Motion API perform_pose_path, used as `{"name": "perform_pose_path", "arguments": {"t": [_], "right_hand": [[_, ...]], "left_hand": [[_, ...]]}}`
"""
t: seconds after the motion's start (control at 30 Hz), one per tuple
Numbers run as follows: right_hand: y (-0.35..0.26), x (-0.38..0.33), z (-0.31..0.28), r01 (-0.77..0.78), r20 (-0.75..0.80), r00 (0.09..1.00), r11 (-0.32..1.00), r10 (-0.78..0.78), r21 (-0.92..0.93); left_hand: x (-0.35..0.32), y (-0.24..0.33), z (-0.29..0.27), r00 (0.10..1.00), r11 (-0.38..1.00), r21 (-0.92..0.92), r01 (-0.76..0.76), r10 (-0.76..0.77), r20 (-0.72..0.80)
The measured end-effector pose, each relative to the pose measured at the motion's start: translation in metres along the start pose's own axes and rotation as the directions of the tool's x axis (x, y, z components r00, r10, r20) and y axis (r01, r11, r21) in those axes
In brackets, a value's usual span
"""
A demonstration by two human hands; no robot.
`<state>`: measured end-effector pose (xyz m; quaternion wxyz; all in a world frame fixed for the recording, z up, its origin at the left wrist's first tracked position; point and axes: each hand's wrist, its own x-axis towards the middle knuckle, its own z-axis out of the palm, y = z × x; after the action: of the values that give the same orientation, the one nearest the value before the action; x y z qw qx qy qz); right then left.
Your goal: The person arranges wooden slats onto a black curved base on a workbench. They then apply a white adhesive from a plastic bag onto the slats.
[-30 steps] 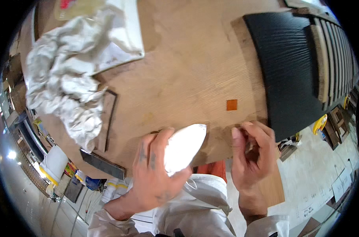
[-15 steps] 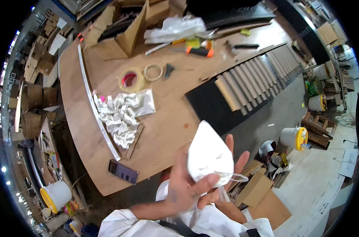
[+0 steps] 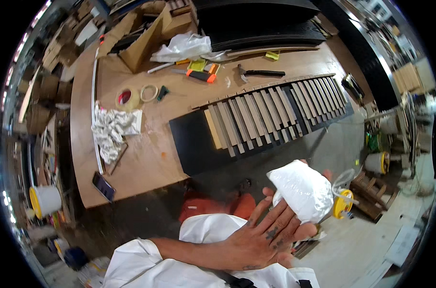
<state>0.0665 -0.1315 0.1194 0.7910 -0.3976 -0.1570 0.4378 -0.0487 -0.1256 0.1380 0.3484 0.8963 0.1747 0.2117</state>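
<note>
A plump white plastic bag (image 3: 302, 191), shiny and creased, is in front of me on the right, a twisted clear plastic tail trailing from its right side. My left hand (image 3: 273, 233) shows its back, with fingers stretched out and lying flat against the bag's near lower side. Mostly hidden behind the bag and left hand is my right hand (image 3: 327, 174); a few fingertips show past the bag's far edge, as it supports the bag from behind.
A brown worktable (image 3: 151, 173) carries slatted strips (image 3: 249, 120) on a black panel (image 3: 189, 144), a hammer (image 3: 261, 73), a utility knife (image 3: 201, 76), tape rolls (image 3: 148, 93), crumpled white cloth (image 3: 112, 129) and a phone (image 3: 103, 186). A yellow-lidded bucket (image 3: 342, 204) stands right.
The bag and both hands have moved right, and the bag has tilted over. My left thumb has come off the bag and its fingers have straightened. The view has shifted too.
</note>
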Motion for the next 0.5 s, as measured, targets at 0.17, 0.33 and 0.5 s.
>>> {"name": "perform_pose_path", "arguments": {"t": [0.17, 0.33, 0.5], "right_hand": [[0.021, 0.042, -0.073, -0.509, 0.122, 0.851, 0.746, 0.511, 0.429], [0.026, 0.061, -0.030, -0.584, 0.029, 0.774, 0.695, 0.633, 0.419], [0.018, 0.056, -0.014, -0.732, 0.321, 0.676, 0.555, 0.663, 0.396]], "left_hand": [[0.010, -0.029, 0.015, 0.955, 0.983, -0.170, 0.073, -0.118, -0.271], [0.011, -0.055, 0.009, 0.677, 0.822, -0.395, 0.411, -0.565, -0.472], [0.016, -0.115, -0.008, 0.854, 0.502, -0.833, -0.232, -0.304, -0.422]]}}
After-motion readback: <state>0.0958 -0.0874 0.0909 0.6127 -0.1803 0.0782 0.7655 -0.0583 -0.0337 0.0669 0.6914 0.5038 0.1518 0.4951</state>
